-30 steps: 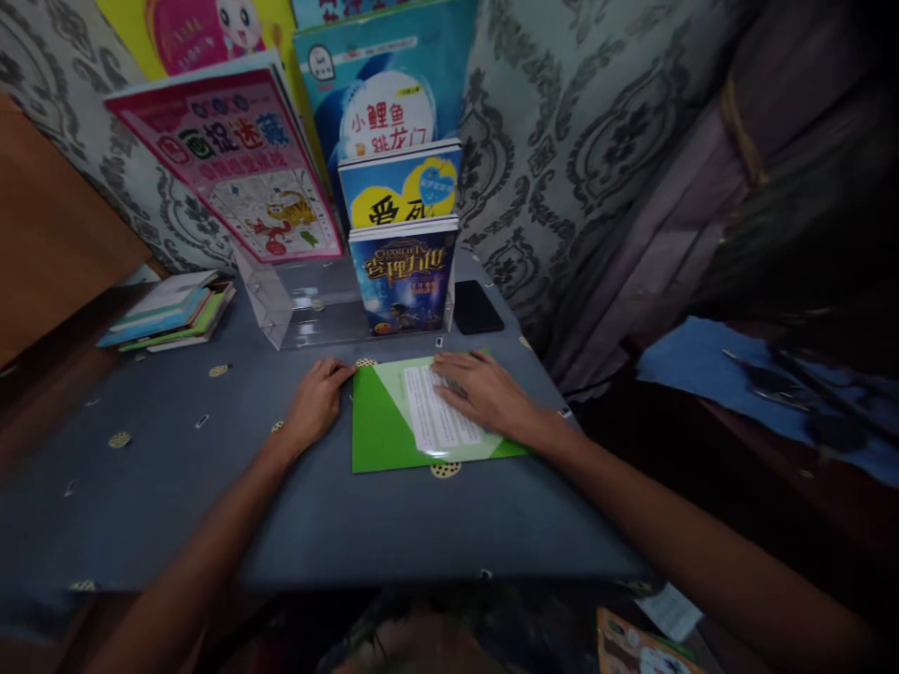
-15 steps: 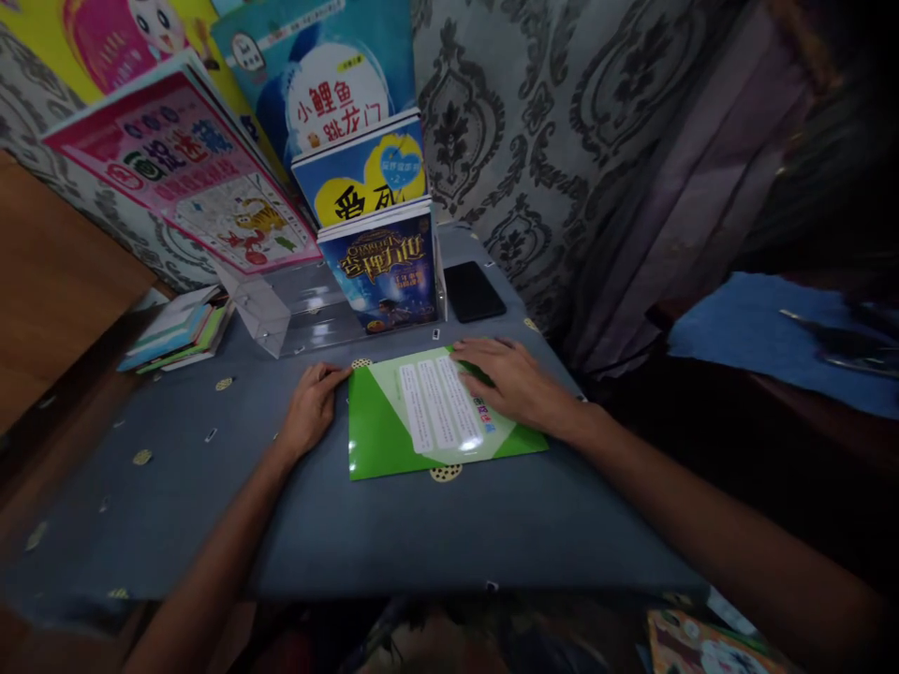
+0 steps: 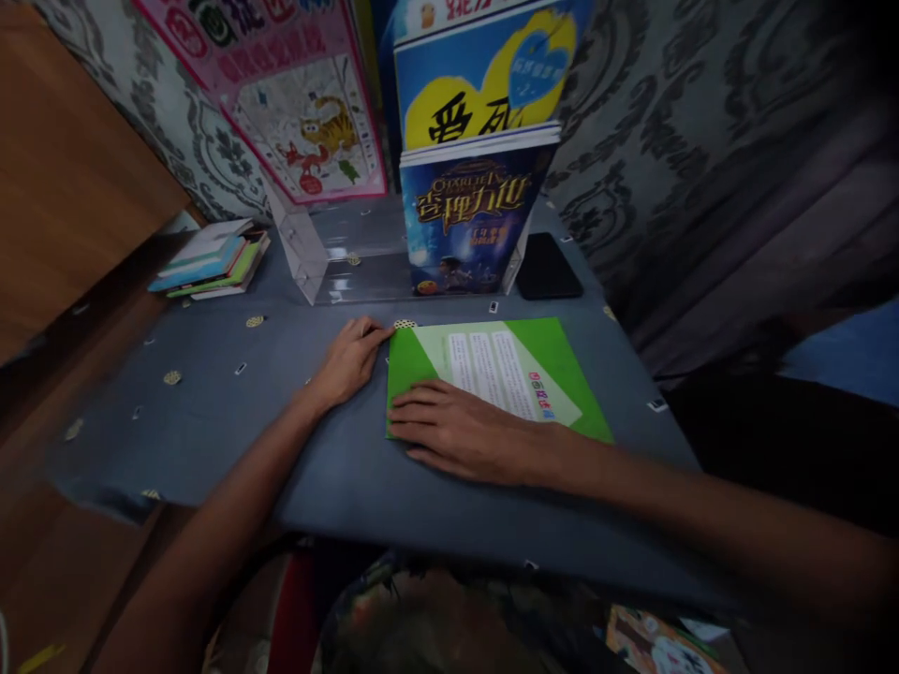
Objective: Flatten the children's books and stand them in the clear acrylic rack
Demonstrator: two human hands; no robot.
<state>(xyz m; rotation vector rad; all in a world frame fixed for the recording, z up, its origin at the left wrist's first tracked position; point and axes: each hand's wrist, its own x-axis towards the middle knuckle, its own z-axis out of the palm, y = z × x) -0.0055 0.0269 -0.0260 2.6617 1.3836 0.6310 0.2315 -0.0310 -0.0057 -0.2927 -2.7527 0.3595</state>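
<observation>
A green book [image 3: 523, 342] lies flat on the cloth-covered table, its pale middle printed with columns of text. My left hand [image 3: 349, 360] is at the book's far left corner, fingers drawn together with the tips on that corner. Across the near left part of the cover lies my right hand [image 3: 467, 431], flat, fingers stretched toward the left edge. It hides some of the print and the near edge.
Behind the book, a clear acrylic stand [image 3: 319, 267] holds upright books, a dark blue one [image 3: 470, 225] in front. A black phone [image 3: 549, 267] lies right of it. Stacked books [image 3: 214, 262] sit at the back left. The table's front edge [image 3: 421, 541] is near my body.
My right hand has slid from the book's far right part to its near left side. My left hand stays at the far left corner. The view has tilted down and shifted left.
</observation>
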